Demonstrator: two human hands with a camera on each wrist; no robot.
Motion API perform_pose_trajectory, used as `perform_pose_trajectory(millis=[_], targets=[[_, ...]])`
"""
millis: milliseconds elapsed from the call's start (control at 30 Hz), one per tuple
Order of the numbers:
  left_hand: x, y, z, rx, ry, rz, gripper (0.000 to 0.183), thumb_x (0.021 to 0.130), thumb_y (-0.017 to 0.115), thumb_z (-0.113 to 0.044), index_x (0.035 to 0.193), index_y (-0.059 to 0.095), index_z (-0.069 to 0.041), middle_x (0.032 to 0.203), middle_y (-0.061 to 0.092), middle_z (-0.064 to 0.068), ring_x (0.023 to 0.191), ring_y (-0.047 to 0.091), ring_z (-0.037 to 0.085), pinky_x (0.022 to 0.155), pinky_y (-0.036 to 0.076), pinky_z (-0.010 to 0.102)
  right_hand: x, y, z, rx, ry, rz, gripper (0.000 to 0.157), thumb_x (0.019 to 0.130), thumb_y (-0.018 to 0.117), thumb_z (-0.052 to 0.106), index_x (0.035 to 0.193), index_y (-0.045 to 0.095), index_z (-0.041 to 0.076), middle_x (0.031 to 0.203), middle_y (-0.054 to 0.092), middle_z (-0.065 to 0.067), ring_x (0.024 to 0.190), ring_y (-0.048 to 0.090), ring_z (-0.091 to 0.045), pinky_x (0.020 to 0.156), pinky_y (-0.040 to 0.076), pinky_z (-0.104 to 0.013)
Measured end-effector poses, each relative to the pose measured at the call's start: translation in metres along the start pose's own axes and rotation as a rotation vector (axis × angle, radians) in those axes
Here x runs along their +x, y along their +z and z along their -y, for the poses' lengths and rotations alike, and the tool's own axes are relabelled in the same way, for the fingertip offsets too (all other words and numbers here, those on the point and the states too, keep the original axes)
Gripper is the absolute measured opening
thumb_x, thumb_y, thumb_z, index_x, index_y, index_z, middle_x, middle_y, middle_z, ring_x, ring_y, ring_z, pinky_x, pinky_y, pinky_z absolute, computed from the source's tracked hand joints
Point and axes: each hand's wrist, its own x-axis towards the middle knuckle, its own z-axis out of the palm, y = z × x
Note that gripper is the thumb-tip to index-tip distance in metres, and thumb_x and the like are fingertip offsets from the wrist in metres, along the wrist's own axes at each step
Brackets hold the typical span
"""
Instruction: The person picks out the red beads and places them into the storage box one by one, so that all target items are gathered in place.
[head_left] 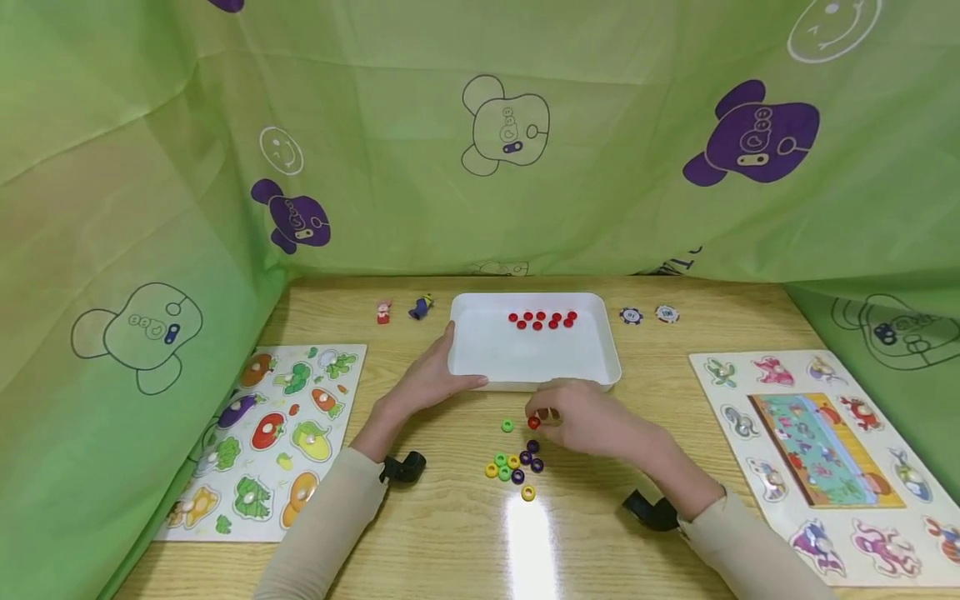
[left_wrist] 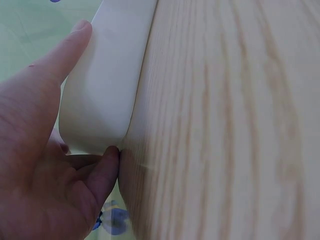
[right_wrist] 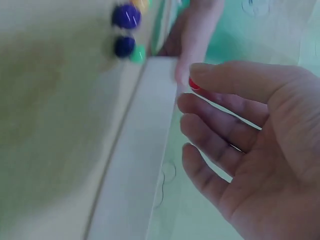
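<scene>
A white tray [head_left: 487, 354] sits on the table with several red beads [head_left: 537, 326] grouped toward its back right. My left hand [head_left: 427, 377] grips the tray's near left corner, thumb along the front wall and fingers at the left side. In the left wrist view, curled fingertips touch the tray's lower edge. Just in front of the tray, my right hand [head_left: 592, 421] pinches one red bead [right_wrist: 194, 84] between thumb and forefinger. Near that hand lie loose ring-shaped beads: green [head_left: 507, 426], purple [head_left: 526, 457] and yellow [head_left: 528, 492].
Two small figurines [head_left: 421, 307] stand left of the tray, and two poker chips [head_left: 667, 314] lie to its right. A vegetable puzzle board [head_left: 345, 354] lies at left, a sea-animal puzzle board [head_left: 705, 367] at right. Green cloth [head_left: 390, 208] hangs behind and at both sides.
</scene>
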Motion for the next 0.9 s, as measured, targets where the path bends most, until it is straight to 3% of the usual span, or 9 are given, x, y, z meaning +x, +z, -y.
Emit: perform_pose_trajectory(millis=[167, 433, 667, 900], targets=[[-0.001, 0.0, 0.002, -0.004, 0.004, -0.003, 0.123, 0.062, 0.068, -0.07, 0.15, -0.002, -0.019, 0.157, 0.016, 0.004, 0.138, 0.031, 0.025, 0.107, 0.036, 0.046, 0.025, -0.009, -0.014, 0.016, 0.071, -0.091, 0.013, 0.079, 0.071, 0.02, 0.091, 0.07, 0.025, 0.079, 0.062, 0.015, 0.073, 0.055, -0.005, 0.064, 0.045, -0.024], [0.0, 0.001, 0.001, -0.002, -0.02, -0.001, 0.118, 0.067, 0.07, -0.064, 0.15, -0.001, -0.019, 0.157, 0.014, 0.005, 0.141, 0.024, 0.026, 0.11, 0.031, 0.047, 0.075, -0.005, -0.044, 0.066, 0.166, -0.186, 0.011, 0.08, 0.069, 0.02, 0.091, 0.07, 0.022, 0.073, 0.061, 0.008, 0.064, 0.053, -0.009, 0.054, 0.042, -0.025], [0.0, -0.001, 0.002, -0.004, 0.001, -0.005, 0.122, 0.064, 0.069, -0.068, 0.15, 0.0, -0.017, 0.156, 0.016, 0.006, 0.139, 0.029, 0.026, 0.108, 0.034, 0.046, 0.111, 0.007, -0.064, 0.064, 0.257, -0.245, 0.015, 0.081, 0.068, 0.021, 0.096, 0.071, 0.017, 0.081, 0.066, 0.002, 0.071, 0.056, -0.015, 0.058, 0.044, -0.028], [0.001, 0.001, 0.004, -0.031, 0.048, -0.004, 0.123, 0.065, 0.07, -0.065, 0.15, -0.002, -0.016, 0.157, 0.015, 0.006, 0.137, 0.033, 0.025, 0.107, 0.036, 0.045, 0.133, 0.015, -0.067, -0.004, 0.338, -0.282, 0.012, 0.081, 0.062, 0.018, 0.09, 0.07, 0.018, 0.086, 0.067, 0.002, 0.075, 0.059, -0.018, 0.058, 0.045, -0.034]])
